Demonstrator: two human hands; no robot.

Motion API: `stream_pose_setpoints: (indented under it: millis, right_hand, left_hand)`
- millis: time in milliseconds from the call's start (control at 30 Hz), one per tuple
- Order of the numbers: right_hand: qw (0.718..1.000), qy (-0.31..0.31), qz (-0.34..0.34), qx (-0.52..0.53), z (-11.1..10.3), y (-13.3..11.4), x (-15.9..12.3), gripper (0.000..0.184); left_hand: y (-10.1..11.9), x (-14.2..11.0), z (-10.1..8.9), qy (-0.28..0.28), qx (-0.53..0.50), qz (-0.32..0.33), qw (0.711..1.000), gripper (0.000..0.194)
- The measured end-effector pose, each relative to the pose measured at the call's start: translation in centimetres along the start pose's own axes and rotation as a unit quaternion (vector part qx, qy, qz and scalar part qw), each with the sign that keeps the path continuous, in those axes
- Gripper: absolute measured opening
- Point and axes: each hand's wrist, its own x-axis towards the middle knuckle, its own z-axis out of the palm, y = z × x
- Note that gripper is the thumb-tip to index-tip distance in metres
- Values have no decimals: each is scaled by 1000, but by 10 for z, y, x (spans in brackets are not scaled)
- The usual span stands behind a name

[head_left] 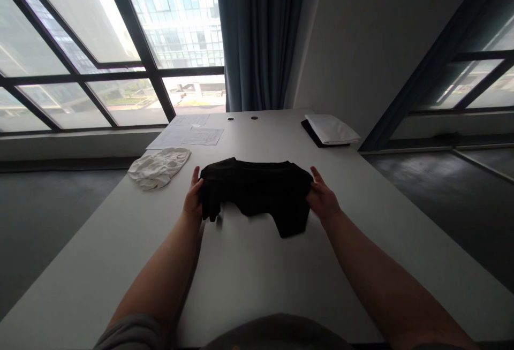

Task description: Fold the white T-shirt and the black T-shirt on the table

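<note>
A black garment, which looks like a T-shirt (pixel 257 184), is stretched sideways between my two hands above the white table (pixel 241 275). Its lower edge hangs unevenly, with a longer flap on the right. My left hand (pixel 195 195) grips the left end, thumb and fingers closed on the cloth. At the opposite end, my right hand (pixel 322 195) pinches the fabric in the same way. Folds and dark shade hide some of the fingertips. Left of my left hand lies a crumpled white cloth (pixel 159 168) on the tabletop.
Printed papers (pixel 203 136) lie at the table's far left. A white folded packet (pixel 332 129) rests on a flat black item (pixel 315 135) at the far right. Two round holes sit near the back edge. Behind are a blue curtain (pixel 261 39) and large windows.
</note>
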Motion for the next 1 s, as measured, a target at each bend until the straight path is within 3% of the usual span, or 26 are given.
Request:
stream_pose_setpoints:
  millis: [100,200,267,333,400,500,633,733,800,900,1000]
  right_hand:
    - [997,81,-13,15,-2,16,9,62]
    - [991,128,1,-48,-1,27,15,50]
    - [973,154,-19,-170,4,27,15,42]
    - [930,173,-82,-312,13,21,12,35]
    - [881,166,-152,-417,26,10,6,34]
    - [838,80,-231,-487,52,-5,-9,37]
    - [817,-53,-286,-499,93,-6,-32,36]
    - [825,-109,-248,-497,114,4,-39,46]
    - [837,-115,-211,-492,118,10,-37,54]
    - [848,-119,-161,-491,110,17,-29,51]
    - [824,-127,-129,-537,95,24,-21,48]
  left_hand:
    - [-3,4,1,-17,52,40,998,81]
    - [-12,6,4,-71,231,47,969,90]
    - [-20,6,6,-130,386,57,912,93]
    - [-28,4,10,-175,511,77,838,95]
    - [-37,2,14,-178,590,94,782,98]
    - [-46,1,19,-143,649,102,740,102]
    - [-46,1,23,-128,683,96,712,101]
    - [-38,1,25,-142,687,97,706,90]
    - [-30,0,26,-166,675,106,711,82]
    - [-20,-5,32,-203,649,110,725,78]
    - [-13,-13,44,-247,615,73,745,75]
